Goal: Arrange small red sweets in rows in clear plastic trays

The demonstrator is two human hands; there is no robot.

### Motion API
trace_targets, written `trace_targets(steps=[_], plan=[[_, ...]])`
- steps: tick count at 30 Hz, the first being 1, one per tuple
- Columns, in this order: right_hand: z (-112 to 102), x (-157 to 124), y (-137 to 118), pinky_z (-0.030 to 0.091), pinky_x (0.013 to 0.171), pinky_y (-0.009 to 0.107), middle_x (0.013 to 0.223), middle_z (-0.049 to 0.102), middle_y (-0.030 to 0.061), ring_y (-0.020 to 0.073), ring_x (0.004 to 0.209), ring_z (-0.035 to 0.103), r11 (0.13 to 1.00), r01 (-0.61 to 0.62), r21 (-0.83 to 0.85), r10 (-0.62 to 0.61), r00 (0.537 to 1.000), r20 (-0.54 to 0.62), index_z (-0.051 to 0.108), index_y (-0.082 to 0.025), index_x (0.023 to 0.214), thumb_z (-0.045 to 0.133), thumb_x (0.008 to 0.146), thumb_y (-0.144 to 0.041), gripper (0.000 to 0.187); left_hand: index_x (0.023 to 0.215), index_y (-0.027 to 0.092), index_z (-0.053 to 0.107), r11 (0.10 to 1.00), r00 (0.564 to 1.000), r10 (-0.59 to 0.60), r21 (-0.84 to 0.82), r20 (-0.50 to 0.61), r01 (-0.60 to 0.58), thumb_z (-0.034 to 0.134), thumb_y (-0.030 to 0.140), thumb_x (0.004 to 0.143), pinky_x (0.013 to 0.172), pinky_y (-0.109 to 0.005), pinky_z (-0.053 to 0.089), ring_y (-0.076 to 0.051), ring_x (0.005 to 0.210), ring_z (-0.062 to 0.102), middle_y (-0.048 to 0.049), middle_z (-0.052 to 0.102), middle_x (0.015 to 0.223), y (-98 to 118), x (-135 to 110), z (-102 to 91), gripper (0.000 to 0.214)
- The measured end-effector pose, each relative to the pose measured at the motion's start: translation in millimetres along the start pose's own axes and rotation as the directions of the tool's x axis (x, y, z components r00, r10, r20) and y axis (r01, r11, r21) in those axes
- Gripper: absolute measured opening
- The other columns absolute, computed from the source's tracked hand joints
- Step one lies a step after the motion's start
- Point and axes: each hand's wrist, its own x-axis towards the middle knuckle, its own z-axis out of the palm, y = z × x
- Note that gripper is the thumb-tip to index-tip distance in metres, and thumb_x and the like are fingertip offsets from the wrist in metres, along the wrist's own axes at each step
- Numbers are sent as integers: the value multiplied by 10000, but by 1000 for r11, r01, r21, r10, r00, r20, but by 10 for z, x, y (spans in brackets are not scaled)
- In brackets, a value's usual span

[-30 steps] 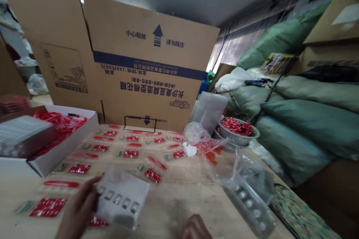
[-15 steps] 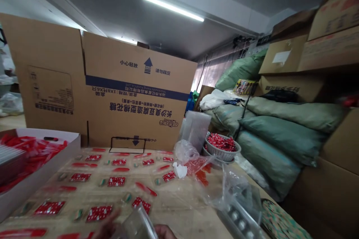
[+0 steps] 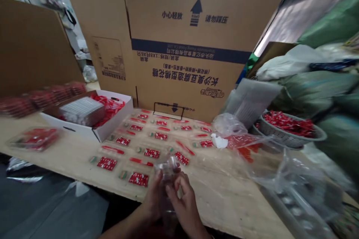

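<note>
Left hand (image 3: 153,199), right hand (image 3: 185,203): fingers (image 3: 179,185) pinch clear tray (image 3: 168,168); red packets (image 3: 146,153) sit in rows on counter (image 3: 221,190), basket of red sweets (image 3: 288,140) remains full.

No longer apart at bottom of frame: left hand (image 3: 153,198) and right hand (image 3: 183,203) up together, touching, over front edge of wooden table (image 3: 70,173). Between fingers (image 3: 179,183), narrow clear plastic piece (image 3: 168,168), upright; same blister tray edge-on or different item, cannot tell. Lower, nearer view of cardboard carton (image 3: 185,44). New in frame: grey plastic sheet (image 3: 47,209) below table edge, clear pack of red-wrapped items (image 3: 33,139) on table at left, blurred row of red packs (image 3: 42,99) behind it. White box (image 3: 73,129) now fully in frame.
</note>
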Motion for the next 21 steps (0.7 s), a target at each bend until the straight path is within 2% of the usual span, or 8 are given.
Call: trace_targets(steps=[4,8,13,17,19,21], plan=[[52,-61,55,384,665,285,766,448,-4,161,740,434,997,-9,78,6,999,48,373,-216,724,477,820,-520,335,975,183,674,999,999,15,-45,-47,-17,602,694,569,979,-439,358,-307,1104,527,-96,665,1011,-72,-64,-79,657],[62,-84,46,392,671,285,808,436,6,168,759,434,988,-62,139,50,995,85,379,-216,792,470,786,-611,405,997,187,667,995,989,44,-87,-138,-57,598,709,569,967,-406,369,-286,1074,538,-89,650,1025,-204,-66,-156,679],[83,-90,11,398,695,289,834,414,9,173,777,422,976,-96,195,73,990,123,387,-224,847,422,759,-703,488,1018,207,653,989,988,-28,-146,-154,6,584,684,616,879,-410,423,-276,982,577,-80,648,967,-279,-66,-176,627],[98,-112,57,398,734,291,844,421,10,172,805,432,979,-111,172,82,982,169,397,-221,858,393,812,-641,423,1004,194,653,980,987,-43,-200,-156,11,616,647,616,879,-407,423,-282,979,582,-81,654,926,-250,-90,-146,597],[67,-111,62,404,766,295,863,440,13,174,837,452,982,-132,136,103,974,201,410,-216,870,420,832,-553,339,1018,198,643,977,980,-55,-213,-193,13,633,614,626,879,-410,422,-284,969,588,-74,658,893,-246,-108,-116,573],[-8,-93,31,403,835,307,941,480,28,183,921,478,981,-168,99,141,961,239,427,-211,964,485,814,-432,273,1082,205,610,980,974,-7,-194,-225,-38,665,532,648,894,-399,410,-276,978,586,-73,659,930,-246,-127,-76,546]])
